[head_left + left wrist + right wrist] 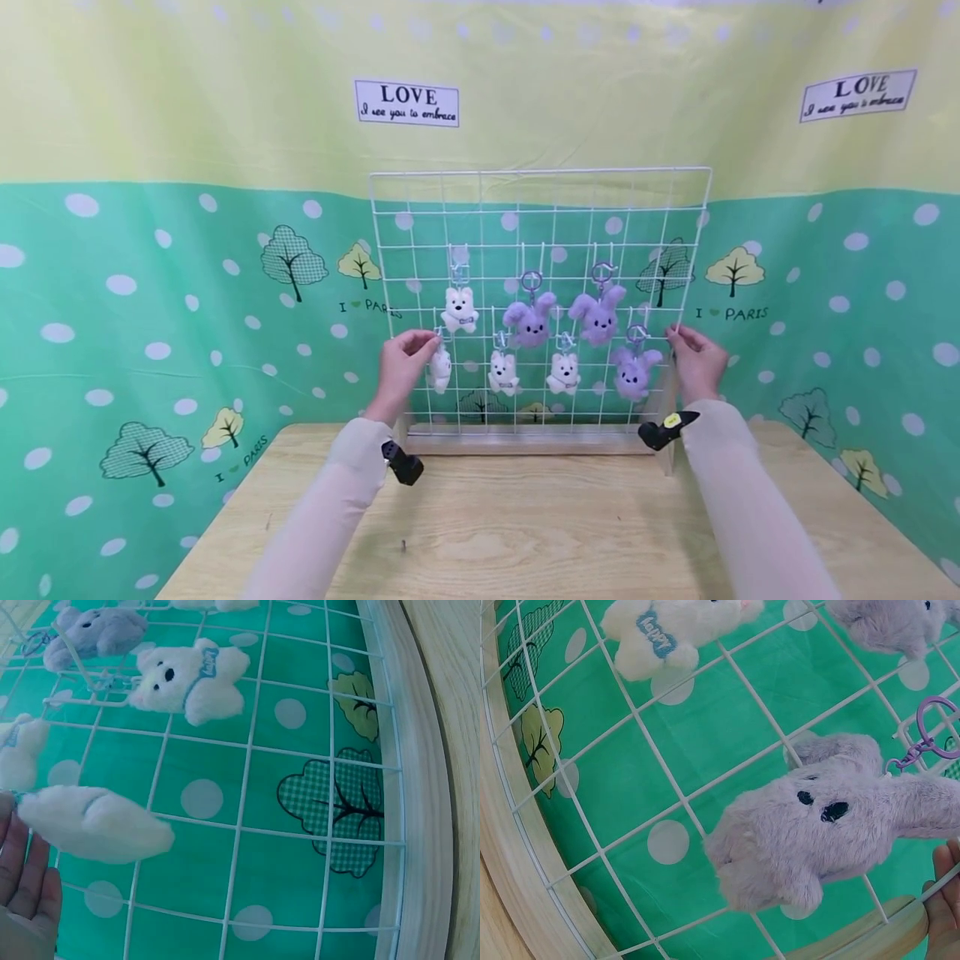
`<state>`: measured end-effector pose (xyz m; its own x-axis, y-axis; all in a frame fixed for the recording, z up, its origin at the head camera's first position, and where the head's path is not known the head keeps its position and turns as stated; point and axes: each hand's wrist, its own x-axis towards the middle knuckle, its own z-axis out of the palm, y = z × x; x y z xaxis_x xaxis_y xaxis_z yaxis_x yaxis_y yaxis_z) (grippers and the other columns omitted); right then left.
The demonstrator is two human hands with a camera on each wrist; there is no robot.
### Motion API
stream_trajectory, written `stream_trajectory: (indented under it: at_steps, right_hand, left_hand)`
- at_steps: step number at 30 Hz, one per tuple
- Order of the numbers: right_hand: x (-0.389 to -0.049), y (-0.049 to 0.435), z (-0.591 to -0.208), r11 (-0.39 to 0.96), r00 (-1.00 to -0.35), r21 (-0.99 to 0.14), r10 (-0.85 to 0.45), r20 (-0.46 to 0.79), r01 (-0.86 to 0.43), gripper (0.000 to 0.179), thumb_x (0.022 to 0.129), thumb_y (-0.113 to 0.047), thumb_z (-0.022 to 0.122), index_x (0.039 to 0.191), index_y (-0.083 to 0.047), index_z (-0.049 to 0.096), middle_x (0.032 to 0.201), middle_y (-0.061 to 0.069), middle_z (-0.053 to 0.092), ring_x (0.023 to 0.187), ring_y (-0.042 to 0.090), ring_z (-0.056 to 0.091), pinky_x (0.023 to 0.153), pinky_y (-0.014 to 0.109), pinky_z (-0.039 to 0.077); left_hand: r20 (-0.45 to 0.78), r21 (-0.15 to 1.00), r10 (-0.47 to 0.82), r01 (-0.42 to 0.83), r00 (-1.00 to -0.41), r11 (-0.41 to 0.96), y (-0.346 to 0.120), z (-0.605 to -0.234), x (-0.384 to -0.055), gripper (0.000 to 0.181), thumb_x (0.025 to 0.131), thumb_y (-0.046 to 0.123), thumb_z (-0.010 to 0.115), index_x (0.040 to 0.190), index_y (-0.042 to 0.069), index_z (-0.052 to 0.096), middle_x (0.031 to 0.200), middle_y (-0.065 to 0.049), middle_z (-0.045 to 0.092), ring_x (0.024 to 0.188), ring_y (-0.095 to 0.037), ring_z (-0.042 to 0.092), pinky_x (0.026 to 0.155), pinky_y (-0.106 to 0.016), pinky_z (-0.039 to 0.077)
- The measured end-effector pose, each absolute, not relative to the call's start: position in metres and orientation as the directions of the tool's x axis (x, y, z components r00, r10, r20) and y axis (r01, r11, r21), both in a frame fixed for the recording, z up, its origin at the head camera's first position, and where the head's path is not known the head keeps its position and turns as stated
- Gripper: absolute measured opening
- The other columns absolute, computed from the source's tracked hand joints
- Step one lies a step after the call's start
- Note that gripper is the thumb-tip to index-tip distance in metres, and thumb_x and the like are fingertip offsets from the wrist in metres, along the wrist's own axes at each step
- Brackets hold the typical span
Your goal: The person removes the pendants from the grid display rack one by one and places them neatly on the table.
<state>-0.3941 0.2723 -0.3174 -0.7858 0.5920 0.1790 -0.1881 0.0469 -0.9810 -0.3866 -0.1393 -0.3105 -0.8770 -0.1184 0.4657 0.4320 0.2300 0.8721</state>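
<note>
A white wire grid rack (555, 350) stands upright with plush keychains hung on hooks. My left hand (401, 367) pinches the top of a white bear keychain (440, 371) at the lower left; in the left wrist view this bear (97, 825) is turned sideways and its clasp is mostly hidden by the fingers. My right hand (697, 362) grips the rack's right edge, beside a purple bunny keychain (633, 373). Two more purple bunnies (532, 321) and several white bears (461, 310) hang between the hands.
A wooden base (525, 442) holds the rack on a light wood table (495, 533). Behind hangs a green and yellow cloth (150, 275) with dots, trees and lettering. A small dark speck (403, 546) lies on the table near the left forearm.
</note>
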Motion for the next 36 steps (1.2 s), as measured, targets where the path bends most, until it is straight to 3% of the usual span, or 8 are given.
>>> stream_trajectory:
  at_steps: [7, 19, 36]
  right_hand:
    - [-0.395, 0.274, -0.313, 0.007, -0.797, -0.985, 0.587, 0.143, -0.172, 0.038, 0.085, -0.032, 0.068, 0.12, -0.016, 0.064, 0.123, 0.0, 0.062, 0.109, 0.011, 0.056, 0.098, 0.028, 0.044]
    - [-0.394, 0.276, -0.312, -0.041, -0.801, -0.983, 0.586, 0.123, -0.181, 0.036, 0.085, -0.027, 0.07, 0.119, -0.015, 0.064, 0.122, -0.001, 0.063, 0.107, 0.01, 0.057, 0.098, 0.027, 0.044]
    - [-0.391, 0.272, -0.313, -0.022, -0.799, -0.983, 0.585, 0.137, -0.185, 0.036, 0.087, -0.025, 0.068, 0.12, -0.014, 0.063, 0.123, 0.001, 0.062, 0.107, 0.01, 0.057, 0.098, 0.029, 0.044]
  left_hand:
    - [0.448, 0.882, -0.106, 0.42, -0.888, 0.213, -0.142, -0.305, -0.378, 0.023, 0.088, 0.018, 0.067, 0.105, 0.002, 0.065, 0.102, -0.013, 0.067, 0.086, -0.013, 0.061, 0.074, -0.018, 0.05]
    - [0.398, 0.899, -0.061, 0.377, -0.915, 0.222, -0.14, -0.297, -0.364, 0.023, 0.09, 0.019, 0.065, 0.106, 0.003, 0.065, 0.104, -0.012, 0.066, 0.088, -0.015, 0.061, 0.079, -0.024, 0.051]
    - [0.346, 0.916, 0.021, 0.342, -0.938, 0.209, -0.144, -0.317, -0.349, 0.024, 0.089, 0.019, 0.066, 0.106, 0.003, 0.064, 0.102, -0.01, 0.068, 0.09, -0.012, 0.063, 0.079, -0.021, 0.051]
